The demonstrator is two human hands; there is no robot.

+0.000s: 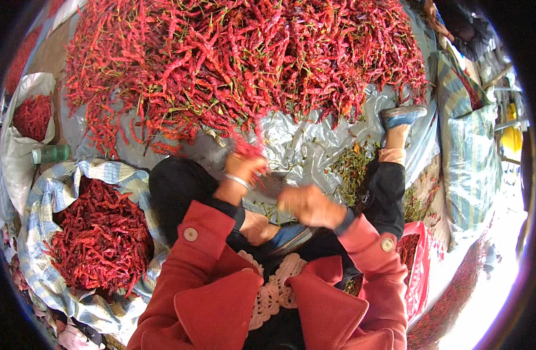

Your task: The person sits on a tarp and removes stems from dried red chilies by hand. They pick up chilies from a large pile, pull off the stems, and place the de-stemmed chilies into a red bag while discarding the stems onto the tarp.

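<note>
My left hand (244, 168), with a pale bangle at the wrist, grips a bunch of red chillies (247, 148) that is blurred by motion. Just beyond it rises a large heap of dried red chillies (250, 61), many with green stems. To the right and nearer my body is my right hand (311, 204), its fingers curled and smeared by movement. Whether anything is in those fingers cannot be told. Below both hands lies a silvery plastic sheet (301, 142) strewn with loose stems. A small pile of stems (354, 173) sits by my right leg.
On my left stands an opened checked sack (45, 205) full of red chillies. Behind it are a green jar (51, 154) and a white sack (14, 153) of chillies. A tall striped sack (471, 170) and a red bag (419, 271) flank my right. Another person's hand (438, 26) shows at top right.
</note>
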